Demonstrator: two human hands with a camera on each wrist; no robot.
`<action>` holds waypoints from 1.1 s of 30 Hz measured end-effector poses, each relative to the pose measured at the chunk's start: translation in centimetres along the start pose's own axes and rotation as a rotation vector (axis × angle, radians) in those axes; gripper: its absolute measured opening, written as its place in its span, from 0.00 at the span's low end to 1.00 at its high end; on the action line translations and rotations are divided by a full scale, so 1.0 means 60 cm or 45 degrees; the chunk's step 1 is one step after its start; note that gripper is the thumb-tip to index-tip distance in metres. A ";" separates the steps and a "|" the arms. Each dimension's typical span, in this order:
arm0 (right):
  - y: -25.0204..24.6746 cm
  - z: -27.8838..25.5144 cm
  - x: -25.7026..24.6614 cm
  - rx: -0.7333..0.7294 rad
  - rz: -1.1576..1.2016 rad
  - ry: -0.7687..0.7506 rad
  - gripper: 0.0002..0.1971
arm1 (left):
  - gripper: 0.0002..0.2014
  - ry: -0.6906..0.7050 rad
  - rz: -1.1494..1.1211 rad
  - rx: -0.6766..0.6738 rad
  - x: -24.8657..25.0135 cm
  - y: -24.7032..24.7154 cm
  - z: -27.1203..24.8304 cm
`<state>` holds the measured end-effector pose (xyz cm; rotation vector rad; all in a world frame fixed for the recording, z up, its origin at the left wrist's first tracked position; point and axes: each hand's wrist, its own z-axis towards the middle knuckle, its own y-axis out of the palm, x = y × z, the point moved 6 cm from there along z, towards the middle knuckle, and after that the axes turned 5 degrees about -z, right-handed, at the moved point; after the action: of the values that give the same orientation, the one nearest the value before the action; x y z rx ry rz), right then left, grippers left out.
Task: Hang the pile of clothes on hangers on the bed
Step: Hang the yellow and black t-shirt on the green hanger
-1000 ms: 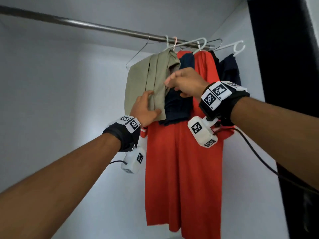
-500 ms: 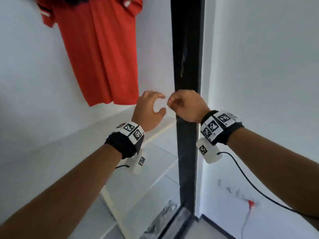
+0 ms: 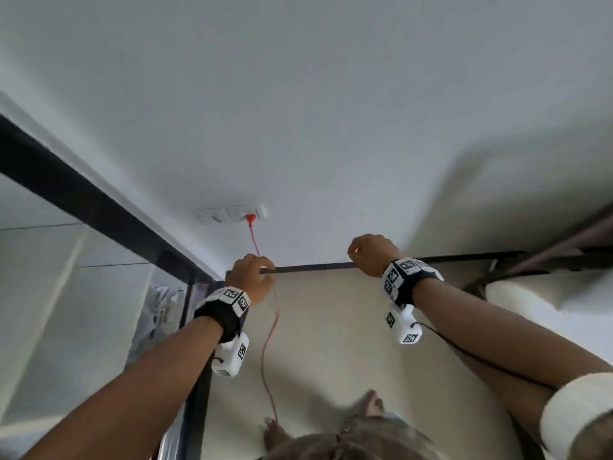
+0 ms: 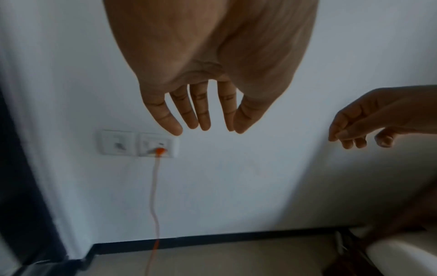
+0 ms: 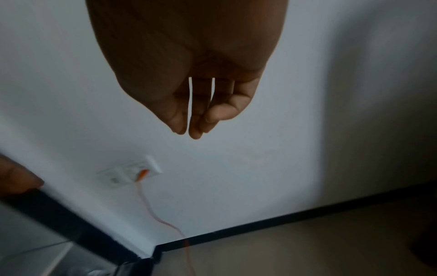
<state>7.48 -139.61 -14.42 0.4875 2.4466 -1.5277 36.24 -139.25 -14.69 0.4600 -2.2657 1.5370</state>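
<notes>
No clothes or hangers show in any current view. My left hand [image 3: 252, 277] hangs in front of the wall with relaxed fingers and holds nothing; in the left wrist view its fingers [image 4: 205, 119] point down, nearly straight. My right hand [image 3: 371, 254] is level with it, further right, loosely curled and empty. The right wrist view shows its fingers [image 5: 191, 128] hanging close together with nothing between them. The right hand [image 4: 369, 121] also appears at the edge of the left wrist view. A white edge, possibly the bed [image 3: 530, 293], lies at the right.
A white wall socket [image 3: 232, 214] holds a red plug, and its red cable [image 3: 270, 327] runs down to the beige floor [image 3: 331, 327]. The black wardrobe frame [image 3: 83, 197] stands at the left. A black skirting strip [image 3: 315, 267] lines the wall. My feet [image 3: 373, 403] are below.
Both hands have let go of the clothes hung on the wardrobe rail and dropped, empty. The view has swung right and down from the wardrobe to the wall, socket and floor.
</notes>
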 end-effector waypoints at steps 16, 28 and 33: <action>-0.016 -0.384 0.725 0.388 0.593 0.987 0.09 | 0.09 0.935 0.310 -0.701 0.712 0.494 0.058; 0.109 -0.670 0.908 0.518 1.014 1.672 0.09 | 0.10 1.409 0.569 -1.249 1.000 0.841 -0.098; 0.128 -0.708 0.948 0.591 1.162 1.781 0.08 | 0.10 1.524 0.689 -1.354 1.080 0.919 -0.154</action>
<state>-42.29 -88.97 -22.19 2.9886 1.6516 -1.3781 -45.13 -115.24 -26.08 -1.1117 -1.7755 0.2753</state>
